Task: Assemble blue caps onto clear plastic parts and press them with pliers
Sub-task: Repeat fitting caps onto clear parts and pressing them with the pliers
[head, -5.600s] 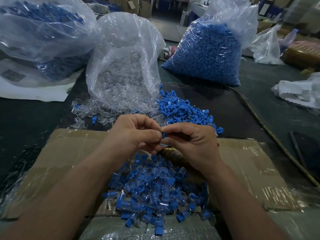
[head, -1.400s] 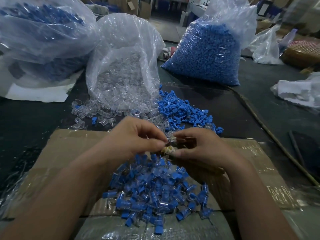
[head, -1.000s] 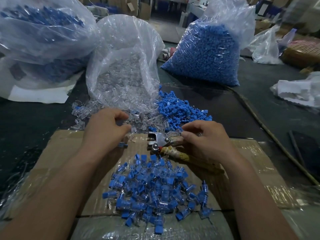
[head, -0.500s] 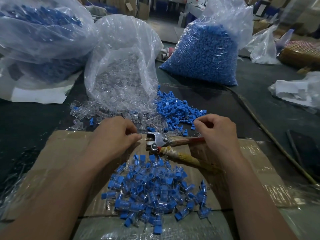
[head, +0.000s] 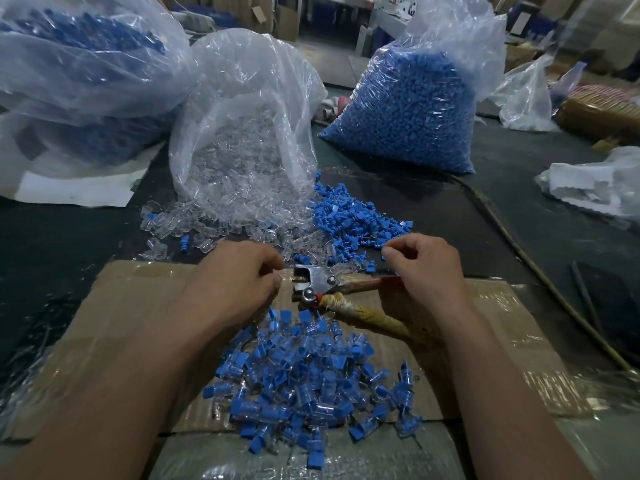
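On bench [head: 52, 258] by pliers [head: 322, 285], fetching parts: left grip [head: 239, 282] curled near clear parts [head: 214, 230], right grip [head: 422, 265] curled over caps [head: 349, 220], contents untellable. Next: seat cap, squeeze with pliers.

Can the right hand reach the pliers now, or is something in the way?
Probably yes. The pliers lie uncovered on the cardboard, their red handle running right under the right hand. Its curled fingers may hold something; I cannot tell.
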The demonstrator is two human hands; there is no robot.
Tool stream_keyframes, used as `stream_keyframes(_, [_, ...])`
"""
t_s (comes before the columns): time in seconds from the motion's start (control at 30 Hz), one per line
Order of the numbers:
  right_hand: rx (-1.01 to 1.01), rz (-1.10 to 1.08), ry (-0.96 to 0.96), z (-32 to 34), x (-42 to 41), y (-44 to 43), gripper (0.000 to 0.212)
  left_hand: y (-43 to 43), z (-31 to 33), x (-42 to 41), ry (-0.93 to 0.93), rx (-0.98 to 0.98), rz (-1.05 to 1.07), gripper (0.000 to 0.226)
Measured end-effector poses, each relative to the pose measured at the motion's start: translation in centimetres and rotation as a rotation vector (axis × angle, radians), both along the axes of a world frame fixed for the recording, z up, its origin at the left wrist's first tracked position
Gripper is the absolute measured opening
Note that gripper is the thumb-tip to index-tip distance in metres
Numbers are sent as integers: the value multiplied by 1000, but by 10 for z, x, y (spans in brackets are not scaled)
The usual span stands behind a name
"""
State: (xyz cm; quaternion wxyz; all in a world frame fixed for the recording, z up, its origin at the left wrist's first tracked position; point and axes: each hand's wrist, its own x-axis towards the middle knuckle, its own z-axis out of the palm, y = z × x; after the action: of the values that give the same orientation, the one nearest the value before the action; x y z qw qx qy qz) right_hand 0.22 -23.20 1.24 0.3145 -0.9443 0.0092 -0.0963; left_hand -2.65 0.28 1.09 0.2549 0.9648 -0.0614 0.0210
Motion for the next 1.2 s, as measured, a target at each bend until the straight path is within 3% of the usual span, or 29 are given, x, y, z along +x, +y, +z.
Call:
stream_keyframes(0.13, [-161, 52, 19, -4, 5, 9, 19, -3, 0, -1, -92, -77, 33, 20])
stream_keyframes(0.27, [-310, 39, 124, -6, 11, 10, 24, -5, 5, -4, -127, -285, 64, 27])
stream_keyframes(0.37, [-323, 12, 161, -6, 14, 9, 22, -5, 7, -6, -91, -429, 77, 36])
stream_keyframes(0.5, [-362, 1, 122, -6, 13, 9, 18, -7, 11, -9, -97, -471, 103, 39])
stream_keyframes(0.63, [-180, 2, 20, -4, 8, 8, 3, -9, 14, -10, 6, -626, 128, 37])
stream_keyframes(0.9, [250, 82, -96, 7, -9, 16, 23, -12, 16, -15, -36, -637, 119, 28])
stream_keyframes(1.1, [334, 254, -36, 11, -20, 29, 41, -15, 15, -17, 0, -746, 109, 17])
stream_keyframes(1.2, [382, 325, -61, 15, -28, 36, 39, -18, 16, -17, 4, -735, 95, 19])
